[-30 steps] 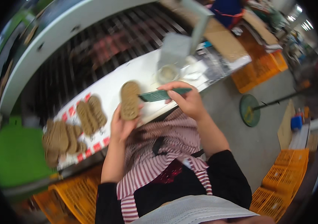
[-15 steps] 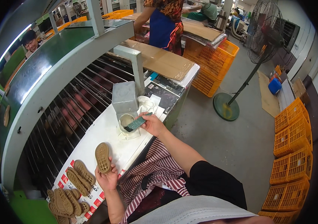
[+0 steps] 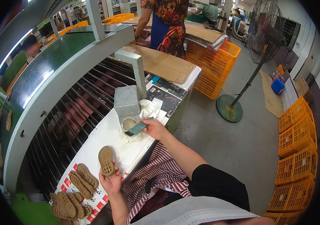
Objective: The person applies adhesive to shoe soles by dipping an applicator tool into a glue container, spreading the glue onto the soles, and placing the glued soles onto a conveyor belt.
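At a white worktable (image 3: pixel 100 137), a person holds a brown shoe sole in one hand and a green brush in the other.
The right hand's (image 3: pixel 155 129) fingers pinch the textured green brush (image 3: pixel 140 126), its dark tip slanting down at the mouth of a round, pale jar (image 3: pixel 128 123); whether it touches the inside, I cannot tell. The left hand's (image 3: pixel 111 182) fingers curl around the lower end of the brown shoe sole (image 3: pixel 105 159), holding it above the table, grid-like hollows facing up. Just behind the jar stands a grey block (image 3: pixel 127 100), with a crumpled white cloth (image 3: pixel 148 108) beside it. More brown soles (image 3: pixel 68 204) lie in groups at the table's near left end. Beyond the table run dark metal bars (image 3: pixel 85 97); orange crates (image 3: pixel 295 140) line the floor at far right.
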`<state>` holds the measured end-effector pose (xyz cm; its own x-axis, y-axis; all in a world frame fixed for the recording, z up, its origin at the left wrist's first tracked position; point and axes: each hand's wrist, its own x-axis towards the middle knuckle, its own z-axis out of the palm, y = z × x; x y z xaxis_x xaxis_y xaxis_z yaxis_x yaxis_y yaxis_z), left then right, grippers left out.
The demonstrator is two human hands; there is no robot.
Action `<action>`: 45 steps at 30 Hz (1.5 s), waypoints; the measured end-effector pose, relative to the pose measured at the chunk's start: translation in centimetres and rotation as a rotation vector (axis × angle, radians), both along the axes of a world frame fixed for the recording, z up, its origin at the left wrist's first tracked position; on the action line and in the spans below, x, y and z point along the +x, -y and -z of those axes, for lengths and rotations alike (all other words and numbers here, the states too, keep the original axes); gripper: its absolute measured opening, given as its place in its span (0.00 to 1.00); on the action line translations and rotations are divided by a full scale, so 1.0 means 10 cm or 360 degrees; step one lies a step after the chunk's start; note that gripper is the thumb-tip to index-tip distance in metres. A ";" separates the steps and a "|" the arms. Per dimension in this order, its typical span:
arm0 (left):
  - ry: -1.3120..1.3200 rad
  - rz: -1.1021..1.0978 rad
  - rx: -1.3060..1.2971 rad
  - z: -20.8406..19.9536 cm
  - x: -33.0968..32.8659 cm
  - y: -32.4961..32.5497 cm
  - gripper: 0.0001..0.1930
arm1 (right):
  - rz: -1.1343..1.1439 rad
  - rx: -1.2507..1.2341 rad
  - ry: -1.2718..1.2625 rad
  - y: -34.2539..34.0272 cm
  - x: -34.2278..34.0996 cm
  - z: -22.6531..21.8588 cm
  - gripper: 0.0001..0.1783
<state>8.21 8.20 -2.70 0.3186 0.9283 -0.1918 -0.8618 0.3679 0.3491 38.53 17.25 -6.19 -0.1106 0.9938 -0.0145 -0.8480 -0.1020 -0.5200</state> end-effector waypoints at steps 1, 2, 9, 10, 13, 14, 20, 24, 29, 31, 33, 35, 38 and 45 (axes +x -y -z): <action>0.0000 -0.0001 0.0001 0.01 -0.02 0.01 0.23 | 0.0007 0.0001 -0.0007 0.01 -0.01 0.01 0.09; -0.0001 0.0000 0.0016 0.01 -0.04 0.01 0.23 | 0.0006 0.0002 -0.0008 0.01 -0.04 0.02 0.09; 0.0026 -0.0035 -0.0034 0.01 -0.08 0.07 0.23 | 0.0034 -0.0017 -0.0001 0.05 -0.08 0.02 0.09; 0.0029 -0.0037 -0.0036 0.02 -0.10 0.08 0.23 | 0.0045 -0.0008 -0.0001 0.05 -0.10 0.02 0.09; 0.0019 -0.0039 0.0003 0.04 -0.17 0.05 0.23 | 0.0063 -0.0006 0.0010 0.04 -0.17 0.02 0.09; 0.0017 -0.0042 -0.0005 0.04 -0.18 0.05 0.23 | 0.0061 -0.0009 0.0014 0.03 -0.19 0.02 0.09; -0.0010 -0.0045 0.0053 0.10 -0.27 -0.10 0.23 | 0.0026 0.0013 -0.0009 -0.10 -0.28 0.08 0.09; -0.0016 -0.0041 0.0018 0.13 -0.34 -0.25 0.23 | 0.0034 -0.0011 -0.0005 -0.24 -0.36 0.08 0.09; -0.0004 -0.0045 -0.0051 0.14 -0.38 -0.46 0.23 | 0.0015 -0.0002 0.0016 -0.44 -0.41 0.12 0.09; -0.0014 -0.0042 -0.0067 0.15 -0.39 -0.51 0.23 | 0.0017 -0.0053 0.0065 -0.49 -0.43 0.13 0.09; -0.0047 -0.0040 -0.0088 0.15 -0.40 -0.55 0.23 | 0.0008 -0.0048 0.0076 -0.54 -0.46 0.13 0.08; -0.0045 -0.0036 -0.0089 0.14 -0.41 -0.59 0.23 | 0.0002 -0.0036 0.0084 -0.57 -0.47 0.12 0.08; -0.0039 -0.0042 -0.0100 0.13 -0.37 -0.58 0.23 | 0.0012 -0.0033 0.0092 -0.56 -0.45 0.10 0.08; -0.0056 -0.0029 -0.0047 0.09 -0.32 -0.47 0.22 | 0.0162 0.0055 -0.0005 -0.40 -0.40 0.04 0.08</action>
